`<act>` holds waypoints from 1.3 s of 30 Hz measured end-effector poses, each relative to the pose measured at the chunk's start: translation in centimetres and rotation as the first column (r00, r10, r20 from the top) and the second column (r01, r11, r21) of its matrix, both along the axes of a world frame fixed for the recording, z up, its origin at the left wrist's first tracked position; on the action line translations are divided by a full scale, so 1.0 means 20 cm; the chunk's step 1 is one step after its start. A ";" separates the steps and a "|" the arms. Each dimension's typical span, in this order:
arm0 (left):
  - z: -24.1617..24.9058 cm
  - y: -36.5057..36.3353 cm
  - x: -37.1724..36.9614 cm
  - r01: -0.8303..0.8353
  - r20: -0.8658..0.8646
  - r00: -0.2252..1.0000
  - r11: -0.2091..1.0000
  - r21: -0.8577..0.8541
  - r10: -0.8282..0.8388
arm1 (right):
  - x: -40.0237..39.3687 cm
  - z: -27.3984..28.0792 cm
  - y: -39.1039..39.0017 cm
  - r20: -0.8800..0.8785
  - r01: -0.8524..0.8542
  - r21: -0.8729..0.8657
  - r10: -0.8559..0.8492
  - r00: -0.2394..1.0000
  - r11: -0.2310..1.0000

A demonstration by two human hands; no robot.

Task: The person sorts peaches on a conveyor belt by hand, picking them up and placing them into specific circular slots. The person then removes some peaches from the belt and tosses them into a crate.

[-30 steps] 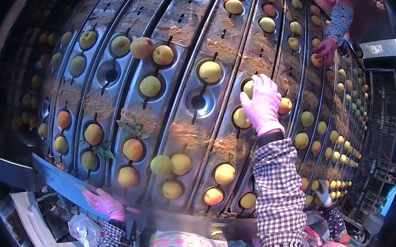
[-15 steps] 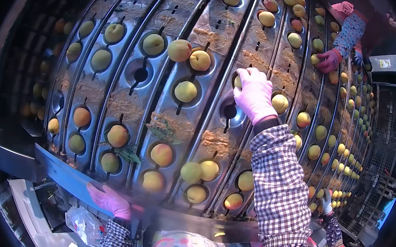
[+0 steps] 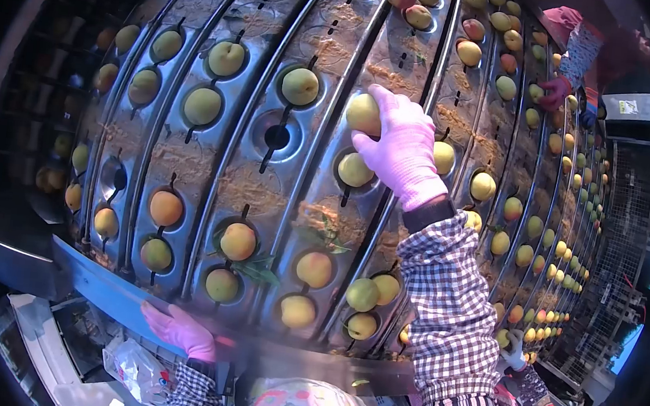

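Note:
My right hand (image 3: 401,148), in a pink glove, has its thumb and fingers around a yellow-green peach (image 3: 364,114) over a metal tray row. Just below that fruit, another peach (image 3: 355,170) sits in its round cup. A further peach (image 3: 443,158) lies right of my hand, partly behind it. Under my palm, the cups are hidden. My left hand (image 3: 181,332), also pink-gloved, lies with fingers stretched out along the blue metal edge (image 3: 109,292) at the front. It holds nothing.
Slanting rows of metal cups carry many peaches, some with leaves (image 3: 260,269). An unfilled cup (image 3: 276,137) shows left of centre. Another person's pink-gloved hand (image 3: 554,94) is at the upper right, and a white-gloved hand (image 3: 516,350) at the lower right. A plastic bag (image 3: 135,373) hangs lower left.
The tray rows with their peaches have shifted right. My right hand has left one peach, moved slightly left and closed around another. My left hand has stayed on the edge.

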State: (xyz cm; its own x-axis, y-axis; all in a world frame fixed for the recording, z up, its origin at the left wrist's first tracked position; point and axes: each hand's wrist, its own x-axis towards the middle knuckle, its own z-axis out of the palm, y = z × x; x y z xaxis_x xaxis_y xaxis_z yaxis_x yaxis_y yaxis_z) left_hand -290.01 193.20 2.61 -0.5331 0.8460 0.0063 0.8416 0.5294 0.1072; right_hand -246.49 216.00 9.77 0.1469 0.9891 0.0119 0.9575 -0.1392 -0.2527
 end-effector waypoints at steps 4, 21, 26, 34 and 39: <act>0.01 0.01 -0.02 0.003 0.019 1.000 1.000 0.003 -0.003 | 0.14 0.07 -0.38 -0.059 0.298 -0.113 -0.305 0.950 0.948; 0.03 0.04 -0.01 0.020 -0.002 1.000 1.000 -0.003 -0.020 | 0.36 -0.06 -0.86 -0.115 0.256 -0.174 -0.278 0.954 0.951; 0.00 0.03 -0.04 0.034 -0.005 0.999 0.999 -0.001 -0.034 | 0.36 -0.12 -0.81 0.004 0.161 -0.164 -0.163 0.987 0.973; 0.05 0.06 0.00 0.028 0.035 0.999 1.000 0.006 -0.028 | 0.29 -0.18 -0.87 0.074 0.265 -0.045 -0.262 0.962 0.963; 0.01 0.04 -0.05 0.057 -0.026 0.998 0.998 -0.016 -0.057 | 0.14 -0.02 -0.98 -0.088 0.289 0.014 -0.287 0.954 0.957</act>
State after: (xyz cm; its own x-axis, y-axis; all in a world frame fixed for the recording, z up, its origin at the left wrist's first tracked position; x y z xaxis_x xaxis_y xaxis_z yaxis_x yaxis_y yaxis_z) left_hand -291.05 193.96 2.75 -0.4836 0.8753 0.0068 0.8730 0.4817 0.0771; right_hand -243.62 196.42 9.32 0.4268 0.9043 0.0127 0.8531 -0.3979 -0.3374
